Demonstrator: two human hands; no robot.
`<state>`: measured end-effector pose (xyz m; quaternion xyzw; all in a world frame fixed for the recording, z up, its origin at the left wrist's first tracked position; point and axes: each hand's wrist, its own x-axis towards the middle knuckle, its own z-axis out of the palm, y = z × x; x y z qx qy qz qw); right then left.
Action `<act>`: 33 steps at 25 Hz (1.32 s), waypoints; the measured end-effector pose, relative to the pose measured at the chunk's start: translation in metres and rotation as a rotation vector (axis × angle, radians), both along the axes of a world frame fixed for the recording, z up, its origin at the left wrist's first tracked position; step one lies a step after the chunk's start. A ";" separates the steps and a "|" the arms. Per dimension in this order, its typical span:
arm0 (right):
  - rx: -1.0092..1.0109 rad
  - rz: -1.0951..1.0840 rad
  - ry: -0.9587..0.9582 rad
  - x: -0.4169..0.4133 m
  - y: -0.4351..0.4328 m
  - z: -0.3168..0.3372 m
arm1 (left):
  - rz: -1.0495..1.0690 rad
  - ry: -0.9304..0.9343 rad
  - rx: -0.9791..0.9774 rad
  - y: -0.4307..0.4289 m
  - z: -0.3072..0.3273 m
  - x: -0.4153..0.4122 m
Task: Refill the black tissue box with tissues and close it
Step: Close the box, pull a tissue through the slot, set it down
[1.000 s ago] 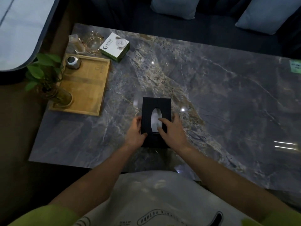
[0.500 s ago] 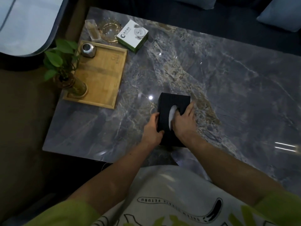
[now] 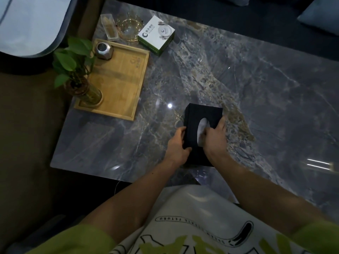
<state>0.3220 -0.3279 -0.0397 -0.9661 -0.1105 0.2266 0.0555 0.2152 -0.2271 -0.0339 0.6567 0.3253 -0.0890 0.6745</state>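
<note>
The black tissue box (image 3: 200,114) stands on the grey marble table (image 3: 256,92), near its front edge. White tissue (image 3: 202,126) shows through the oval slot in its top. My left hand (image 3: 177,147) grips the box's near left corner. My right hand (image 3: 214,139) lies over the top right of the box, fingers curled over its far right edge and thumb by the slot. The near part of the box is hidden under my hands.
A wooden tray (image 3: 119,81) at the left holds a plant in a glass vase (image 3: 82,88) and a small metal jar (image 3: 103,49). Behind it stand a white-and-green tissue pack (image 3: 156,34), a glass ashtray (image 3: 129,27) and a clear holder (image 3: 109,26). Sofa cushions lie beyond.
My right hand slid from the slot's near side across the box top to its right edge. My left hand stays on the near left corner. The view shifted, moving everything right.
</note>
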 end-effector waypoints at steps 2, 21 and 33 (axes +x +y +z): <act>0.137 -0.021 0.065 0.003 -0.005 0.003 | 0.013 0.005 -0.013 0.001 0.000 0.001; 0.736 -0.129 0.211 0.004 -0.033 0.050 | -0.163 -0.093 0.332 0.003 0.042 0.025; 1.099 -0.564 0.505 0.008 -0.033 0.054 | -0.015 -0.053 0.242 -0.010 0.039 0.021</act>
